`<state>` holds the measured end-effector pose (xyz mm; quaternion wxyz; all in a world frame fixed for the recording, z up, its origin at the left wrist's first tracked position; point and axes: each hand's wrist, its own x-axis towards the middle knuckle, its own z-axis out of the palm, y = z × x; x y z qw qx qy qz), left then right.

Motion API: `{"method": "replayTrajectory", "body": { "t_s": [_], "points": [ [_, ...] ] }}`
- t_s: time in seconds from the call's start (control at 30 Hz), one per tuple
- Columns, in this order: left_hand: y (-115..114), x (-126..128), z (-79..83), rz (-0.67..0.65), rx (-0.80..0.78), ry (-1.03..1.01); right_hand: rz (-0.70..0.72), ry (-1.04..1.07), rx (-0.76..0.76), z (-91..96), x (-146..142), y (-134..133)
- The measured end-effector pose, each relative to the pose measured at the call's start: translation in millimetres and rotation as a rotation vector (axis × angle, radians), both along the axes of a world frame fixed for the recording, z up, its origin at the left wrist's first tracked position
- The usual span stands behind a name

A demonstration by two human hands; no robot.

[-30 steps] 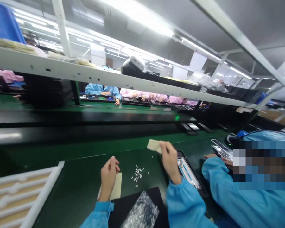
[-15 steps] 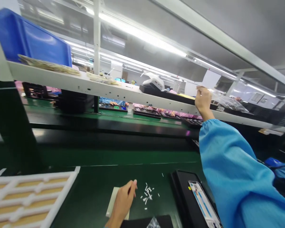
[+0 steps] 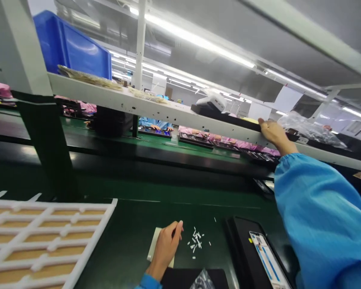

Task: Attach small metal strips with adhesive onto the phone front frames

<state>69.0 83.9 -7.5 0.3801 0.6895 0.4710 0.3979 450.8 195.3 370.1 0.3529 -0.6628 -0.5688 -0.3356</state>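
Note:
My left hand (image 3: 167, 247) rests over a cream-coloured pad (image 3: 153, 245) on the green bench, its fingers curled and pressed together. Whatever they may hold is hidden. Just right of it lies a scatter of small white strips (image 3: 196, 239). My right hand (image 3: 273, 132) reaches up to the shelf, over the edge of a long black tray (image 3: 234, 119); its fingertips are partly hidden there. Beside that hand, on the shelf, is a clear plastic bag (image 3: 314, 130). A phone frame with blue strips (image 3: 269, 259) lies on a black tray (image 3: 243, 253) at the lower right.
A white slotted rack (image 3: 87, 245) stands at the left. The shelf (image 3: 156, 110) carries a blue bin (image 3: 81, 50), stacked sheets (image 3: 90, 78) and a white device (image 3: 212, 101). A post (image 3: 45, 132) rises at the left. Co-workers' hands and sleeves (image 3: 156, 124) show beyond the shelf.
My right hand has lowered and tilted forward over the black tray's edge on the shelf. The view has swung slightly left. My left hand stays over the cream pad.

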Motion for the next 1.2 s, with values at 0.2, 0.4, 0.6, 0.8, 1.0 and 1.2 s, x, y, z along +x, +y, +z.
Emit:
{"method": "replayTrajectory", "body": {
  "t_s": [0.2,0.4,0.6,0.8,1.0,1.2],
  "points": [
    [-12.8,6.8,20.6,-0.087,-0.029,0.103,0.198,0.037,0.292,-95.7,-71.2,-77.6],
    [-91.4,7.3,12.9,-0.369,0.133,0.283,0.404,0.393,-0.463,-320.6,-153.8,-144.9],
    [-174.3,0.4,-25.3,-0.501,0.442,0.664,0.194,0.589,-0.581,-429.1,-135.9,-138.4],
    [-182.8,-27.4,-26.7,-0.451,0.568,0.786,0.534,0.529,-0.719,-429.1,-145.1,-155.1],
    [-178.4,-41.9,-15.7,-0.281,0.511,0.656,0.674,0.521,-0.743,-423.0,-158.8,-170.5],
    [-148.9,4.7,15.9,-0.177,0.156,0.691,0.4,0.497,-0.709,-414.6,-144.3,-162.9]
  ]
}}
